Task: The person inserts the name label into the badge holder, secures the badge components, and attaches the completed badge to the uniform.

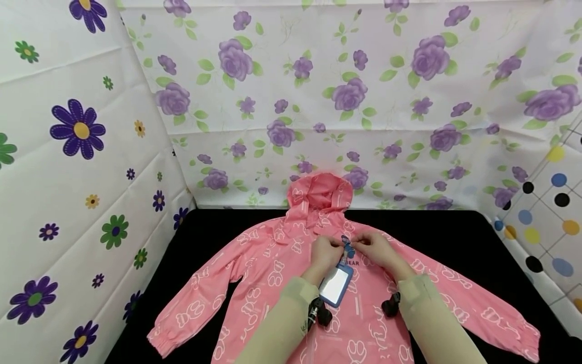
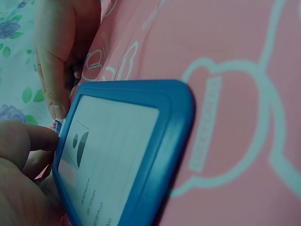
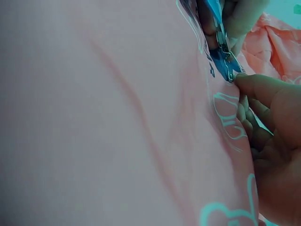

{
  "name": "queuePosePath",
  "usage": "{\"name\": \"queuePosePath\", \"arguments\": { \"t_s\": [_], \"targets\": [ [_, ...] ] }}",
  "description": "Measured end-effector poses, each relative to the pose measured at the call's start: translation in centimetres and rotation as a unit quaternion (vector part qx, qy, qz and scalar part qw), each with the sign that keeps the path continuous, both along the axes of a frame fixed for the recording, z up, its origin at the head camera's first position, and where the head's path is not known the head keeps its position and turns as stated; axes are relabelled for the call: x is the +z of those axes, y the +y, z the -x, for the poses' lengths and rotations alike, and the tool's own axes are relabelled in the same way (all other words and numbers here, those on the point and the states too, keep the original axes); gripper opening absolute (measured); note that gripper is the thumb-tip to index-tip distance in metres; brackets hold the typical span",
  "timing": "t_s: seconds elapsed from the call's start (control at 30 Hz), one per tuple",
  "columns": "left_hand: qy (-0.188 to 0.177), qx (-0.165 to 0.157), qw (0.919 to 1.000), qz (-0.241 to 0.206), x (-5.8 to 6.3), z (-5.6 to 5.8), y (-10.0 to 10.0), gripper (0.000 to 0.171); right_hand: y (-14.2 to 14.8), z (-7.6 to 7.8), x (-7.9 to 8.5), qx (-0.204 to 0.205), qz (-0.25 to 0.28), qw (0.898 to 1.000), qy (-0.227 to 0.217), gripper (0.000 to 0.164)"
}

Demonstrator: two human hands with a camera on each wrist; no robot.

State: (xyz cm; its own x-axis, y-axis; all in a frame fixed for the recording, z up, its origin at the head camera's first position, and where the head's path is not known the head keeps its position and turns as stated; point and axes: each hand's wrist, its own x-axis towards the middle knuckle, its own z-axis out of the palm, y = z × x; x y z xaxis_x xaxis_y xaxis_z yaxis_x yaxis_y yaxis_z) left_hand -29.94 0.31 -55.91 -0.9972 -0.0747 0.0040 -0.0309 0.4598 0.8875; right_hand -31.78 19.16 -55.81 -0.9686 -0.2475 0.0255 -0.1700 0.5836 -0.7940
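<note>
A pink hooded jacket (image 1: 259, 263) with white bear outlines lies spread out, hood away from me. At its chest, above dark lettering, is a blue badge clip (image 1: 348, 247) with metal parts, seen closely as the clip (image 3: 220, 42) in the right wrist view. My left hand (image 1: 325, 253) pinches the clip from the left. From the other side my right hand (image 1: 375, 247) pinches its end with thumb and finger, close against the jacket cloth; whether cloth is caught too, I cannot tell. A blue-framed badge holder (image 2: 176, 113) with a white card hangs below the clip, resting over the jacket.
The jacket lies on a black table (image 1: 218, 227), its sleeves stretched out to both sides. Flower-printed sheets (image 1: 273, 91) stand behind and at the left, and a dotted sheet (image 1: 541, 222) at the right. Black wrist cameras (image 1: 392, 305) sit under my forearms.
</note>
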Motion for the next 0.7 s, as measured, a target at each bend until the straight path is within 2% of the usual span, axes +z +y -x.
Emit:
{"name": "queuePosePath", "arguments": {
  "t_s": [0.33, 0.57, 0.7],
  "targets": [
    [0.002, -0.018, 0.9998, 0.007, 1.7, -1.0, -0.2, 0.013, 0.0, -0.3, -0.5, -0.005, 0.008, 1.0, 0.025, 0.016],
    [0.009, -0.019, 0.9996, 0.02, 1.4, -1.0, -0.1, 0.014, -0.3, -0.7, -0.3, 0.002, 0.003, 1.0, 0.026, 0.015],
    [0.016, -0.019, 0.9995, 0.02, 1.3, -0.9, 0.0, 0.014, -0.4, -0.8, -0.4, -0.015, -0.006, 0.999, 0.035, 0.015]
  ]
}}
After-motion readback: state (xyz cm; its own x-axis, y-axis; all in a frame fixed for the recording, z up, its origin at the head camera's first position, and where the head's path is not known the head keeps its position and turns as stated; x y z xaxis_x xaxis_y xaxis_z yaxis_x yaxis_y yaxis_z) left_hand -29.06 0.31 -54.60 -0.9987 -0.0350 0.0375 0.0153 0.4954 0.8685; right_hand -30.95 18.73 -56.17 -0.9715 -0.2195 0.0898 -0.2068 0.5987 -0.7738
